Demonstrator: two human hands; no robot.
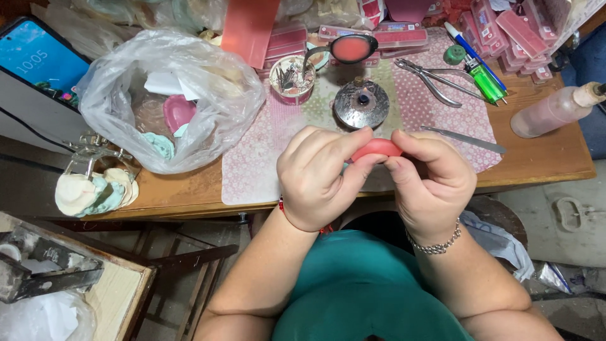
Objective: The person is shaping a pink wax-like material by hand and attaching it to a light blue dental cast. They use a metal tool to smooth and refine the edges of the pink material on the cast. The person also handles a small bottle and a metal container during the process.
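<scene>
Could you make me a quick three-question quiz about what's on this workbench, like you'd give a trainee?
1. True or false: both hands pinch the pink wax piece together.
2. Which lies nearest the right hand? A) green lighter B) flat metal blade C) phone
3. Fill in: the round metal burner stands on the patterned ____.

Key: 1 true: the left hand and the right hand grip it from either side. 2 B. 3 mat.

Smooth, waxy pink piece; shiny metal pliers; crinkled clear plastic bag; worn wooden table.
</scene>
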